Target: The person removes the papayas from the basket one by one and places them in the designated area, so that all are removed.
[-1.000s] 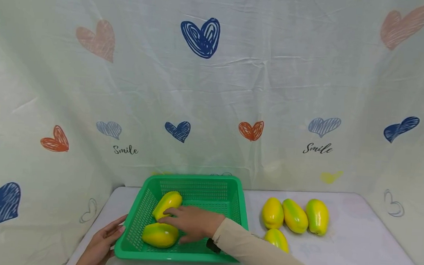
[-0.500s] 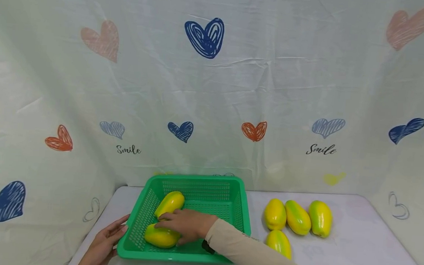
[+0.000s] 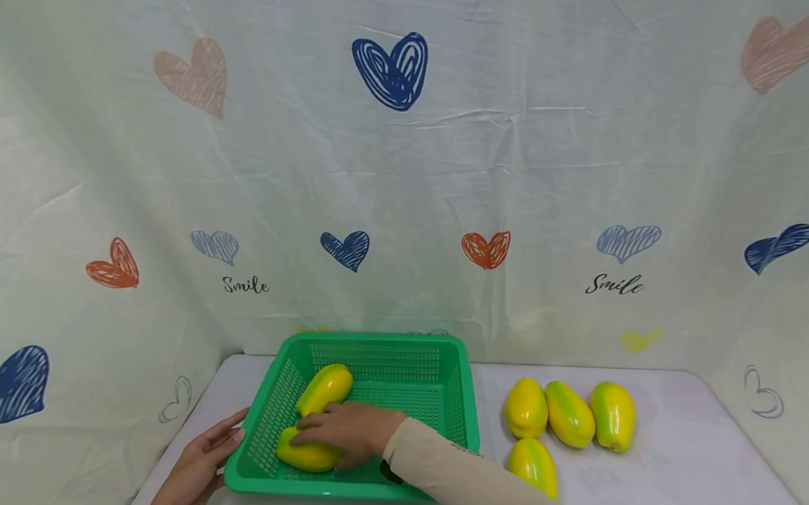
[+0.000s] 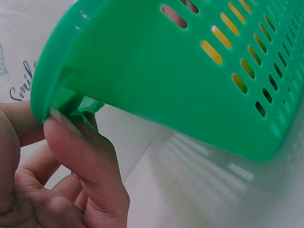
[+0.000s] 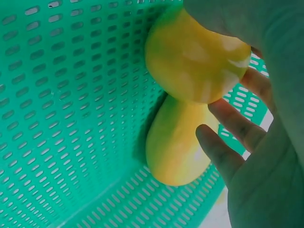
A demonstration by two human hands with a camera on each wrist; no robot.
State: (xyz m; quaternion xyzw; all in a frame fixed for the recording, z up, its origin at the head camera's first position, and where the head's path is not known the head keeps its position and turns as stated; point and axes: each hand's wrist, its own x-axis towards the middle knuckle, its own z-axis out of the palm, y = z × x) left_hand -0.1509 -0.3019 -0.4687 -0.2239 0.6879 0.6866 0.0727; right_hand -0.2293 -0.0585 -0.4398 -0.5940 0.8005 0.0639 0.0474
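Observation:
A green perforated plastic basket point(image 3: 472, 414) stands on the table with two yellow-green papayas inside. My left hand point(image 3: 194, 465) grips the basket's left rim; in the left wrist view the thumb point(image 4: 83, 147) presses against the rim's edge. My right hand point(image 3: 353, 434) reaches into the basket and holds the front papaya point(image 3: 306, 457), its fingers bent over the fruit's top. The right wrist view shows this papaya point(image 5: 194, 57) between thumb and fingers, partly hidden by the hand. Behind it, the back papaya point(image 3: 327, 388) leans toward the basket's left side.
Right of the basket, several more papayas point(image 3: 569, 416) lie on the white-covered table point(image 3: 678, 475). The nearest one point(image 3: 533, 466) is partly covered by the right sleeve point(image 3: 473, 476). A white curtain with printed hearts point(image 3: 417, 175) hangs behind and at both sides.
My right hand has shifted slightly left and toward me, from between the two papayas onto the front one. The left hand stays at the basket's rim. The head view has turned slightly.

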